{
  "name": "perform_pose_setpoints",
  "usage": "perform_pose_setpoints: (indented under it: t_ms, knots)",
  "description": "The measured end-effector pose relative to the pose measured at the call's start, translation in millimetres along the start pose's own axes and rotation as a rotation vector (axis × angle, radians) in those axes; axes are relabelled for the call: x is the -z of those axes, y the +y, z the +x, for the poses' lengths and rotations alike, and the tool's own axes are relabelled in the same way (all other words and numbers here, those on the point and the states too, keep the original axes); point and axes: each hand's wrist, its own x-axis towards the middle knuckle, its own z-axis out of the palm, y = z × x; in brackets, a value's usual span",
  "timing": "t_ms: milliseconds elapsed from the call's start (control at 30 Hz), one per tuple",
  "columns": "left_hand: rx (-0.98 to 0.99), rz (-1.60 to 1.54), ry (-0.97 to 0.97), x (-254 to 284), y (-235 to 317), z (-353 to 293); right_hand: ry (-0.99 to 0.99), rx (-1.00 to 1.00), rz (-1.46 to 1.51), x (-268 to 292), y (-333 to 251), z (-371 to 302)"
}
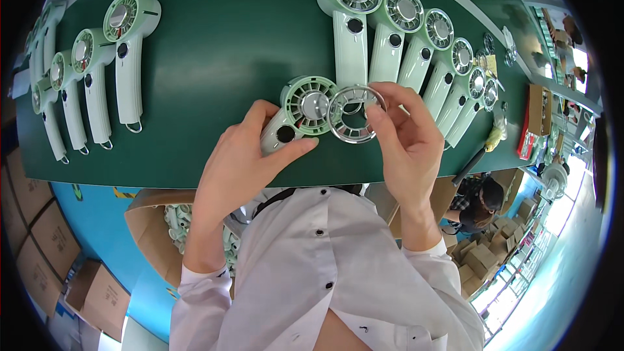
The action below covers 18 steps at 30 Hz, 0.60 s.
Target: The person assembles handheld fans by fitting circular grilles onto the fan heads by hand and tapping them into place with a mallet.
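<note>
Near the edge of the table (pixel 214 45): a ring (pixel 354 135) and a fan (pixel 311 105) that could slip or scrape

The left hand (pixel 237 156) is curled round the handle of the pale green fan, its thumb lying along the near side. The right hand (pixel 409 133) pinches the silver ring at its right rim, between thumb and fingers. Ring and fan head overlap in this view; whether they touch, I cannot tell.

Held from one side only, the ring could tilt if its left rim catches on the fan head, and a skewed push might scratch the shine or bend a spoke. Smooth metal could also slide from a light pinch and drop over the edge, perhaps among the pale green parts (pixel 179 227) in the box (pixel 146 221) below.

Just beyond the right hand, silver-rimmed fans (pixel 351 45) lie packed head to head; a careless knuckle could knock the nearest handle and shift its neighbours.

Toward the left, fans without silver rims (pixel 130 58) carry loops (pixel 134 128) at their handle ends, which could snag the left sleeve (pixel 201 299) on a long reach.

Farther off, by the table's right end, what look like loose rings (pixel 489 43) could scuff if rubbed together.
</note>
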Motion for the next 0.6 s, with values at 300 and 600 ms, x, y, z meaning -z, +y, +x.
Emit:
perform_pose_setpoints:
  t_ms: [300,600]
  knots:
    - [-0.004,0.015,-0.030,4.9,-0.2,0.2,-0.009,0.073,-0.001,-27.5,-4.9,13.2]
    - [-0.004,-0.053,-0.047,5.0,-3.8,1.5,-0.013,0.162,-0.055,-33.7,4.1,7.4]
